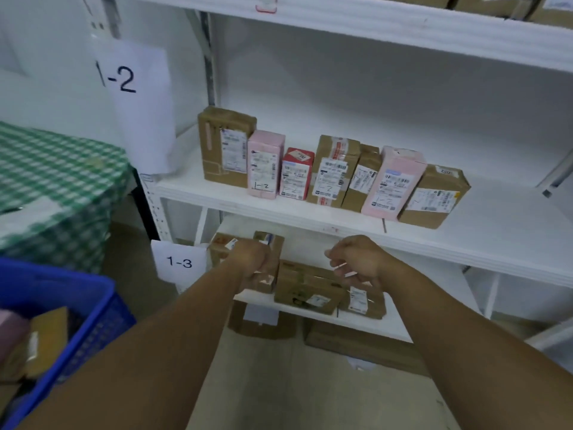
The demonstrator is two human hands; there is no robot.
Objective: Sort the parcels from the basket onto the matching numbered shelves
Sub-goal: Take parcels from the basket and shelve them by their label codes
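Observation:
My left hand [254, 263] reaches into the shelf labelled 1-3 [179, 262] and grips an upright brown parcel [269, 243] at the shelf's left end. My right hand [356, 262] hovers just right of it with its fingers loosely curled and nothing in them, above a flat brown parcel [305, 288] and a smaller one [361, 302] lying on the same shelf. The blue basket [93, 308] stands at the lower left with brown parcels [46, 339] inside. Above, the shelf labelled 1-2 [124, 79] carries a row of several brown, pink and red parcels [328, 172].
A table under a green checked cloth [55, 169] stands at the left, behind the basket. Large brown boxes [356, 344] sit on the floor below shelf 1-3. The right part of the 1-2 shelf board [496, 225] is bare. More boxes sit on the top shelf [496, 4].

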